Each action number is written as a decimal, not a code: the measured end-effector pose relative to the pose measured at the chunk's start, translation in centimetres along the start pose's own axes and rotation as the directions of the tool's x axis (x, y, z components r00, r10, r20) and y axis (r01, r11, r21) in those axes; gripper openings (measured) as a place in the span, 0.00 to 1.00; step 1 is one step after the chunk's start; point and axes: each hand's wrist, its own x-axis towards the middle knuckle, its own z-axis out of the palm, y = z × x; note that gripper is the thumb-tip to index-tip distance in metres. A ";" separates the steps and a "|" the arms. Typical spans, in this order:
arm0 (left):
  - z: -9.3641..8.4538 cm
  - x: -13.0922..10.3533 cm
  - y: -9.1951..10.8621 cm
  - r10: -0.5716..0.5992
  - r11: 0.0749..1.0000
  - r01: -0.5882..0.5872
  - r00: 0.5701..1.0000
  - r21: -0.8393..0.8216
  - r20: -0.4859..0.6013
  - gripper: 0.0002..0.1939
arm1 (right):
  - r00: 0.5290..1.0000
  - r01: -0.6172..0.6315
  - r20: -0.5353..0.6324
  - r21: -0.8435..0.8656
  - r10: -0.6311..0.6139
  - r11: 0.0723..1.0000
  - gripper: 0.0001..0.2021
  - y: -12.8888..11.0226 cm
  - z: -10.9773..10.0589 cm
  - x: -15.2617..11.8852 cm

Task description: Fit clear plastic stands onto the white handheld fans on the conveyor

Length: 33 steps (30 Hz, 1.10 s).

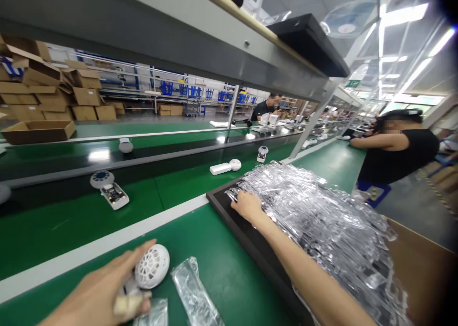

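Two bare hands work apart at a green tabletop (229,264). The left hand (95,288) grasps a white round-headed device (153,267) by its side, fingers curved around it, a hold that leaves the slotted face uncovered. The right hand (248,205) reaches to the near edge of a heap of clear plastic pieces (315,216) on a black tray (246,228); whether its fingers close on one, the view cannot tell. The tray sits at the person's right, apparently for easy reach. Clear plastic packets (193,292) lie just beside the device. Beyond a white strip (107,242), an opened unit (115,195) rests with its circuitry facing up, exposed to view.
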 end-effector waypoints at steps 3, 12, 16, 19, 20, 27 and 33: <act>2.5 -1.7 1.4 0.053 0.980 -0.056 0.998 0.188 0.022 0.34 | 0.998 0.065 0.009 0.112 -0.067 0.992 0.18 -0.5 -1.8 0.0; -4.6 4.1 5.0 -0.107 0.468 -0.100 0.980 -0.878 -0.169 0.34 | 0.828 0.445 -0.104 0.719 -0.551 0.533 0.27 -8.9 -3.4 -10.0; -4.7 6.1 7.0 -0.118 0.086 -0.171 0.976 -0.981 -0.181 0.29 | 0.764 0.607 -0.253 0.595 -0.593 0.527 0.29 -13.5 -1.9 -12.8; -3.8 6.4 8.1 -0.121 -0.013 -0.198 0.973 -0.980 -0.195 0.27 | 0.757 0.647 -0.345 0.509 -0.554 0.567 0.29 -15.6 -1.0 -12.9; -3.6 6.4 8.3 -0.124 -0.032 -0.197 0.974 -0.980 -0.192 0.26 | 0.757 0.652 -0.371 0.493 -0.539 0.576 0.29 -16.0 -0.7 -12.9; -3.7 6.3 9.1 -0.119 -0.051 -0.200 0.974 -0.978 -0.193 0.24 | 0.769 0.626 -0.341 0.573 -0.541 0.529 0.31 -16.0 1.2 -12.8; -2.3 6.1 9.3 -0.048 0.337 -0.141 0.985 -0.931 -0.167 0.27 | 0.742 0.638 -0.263 0.560 -0.617 0.528 0.31 -14.6 -0.2 -11.2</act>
